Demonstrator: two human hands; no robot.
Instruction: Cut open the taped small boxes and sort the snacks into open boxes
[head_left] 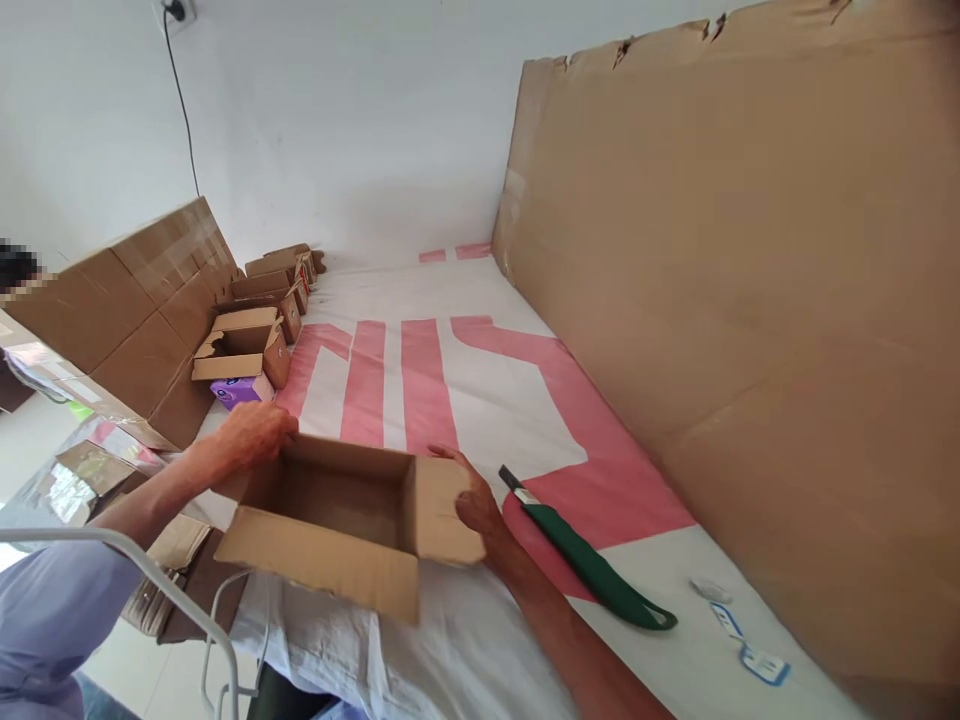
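While both hands point(255, 432) point(474, 500) grip its sides, the brown cardboard box point(352, 520) sits empty, flaps open.

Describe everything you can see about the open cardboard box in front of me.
The open cardboard box is plain brown corrugated card, small and rectangular, its top flaps folded outward and its inside empty as far as shows. It sits at the near edge of the white and pink cloth, one flap jutting past that edge. The left hand rests on its far left corner, and the right hand presses against its right side flap.
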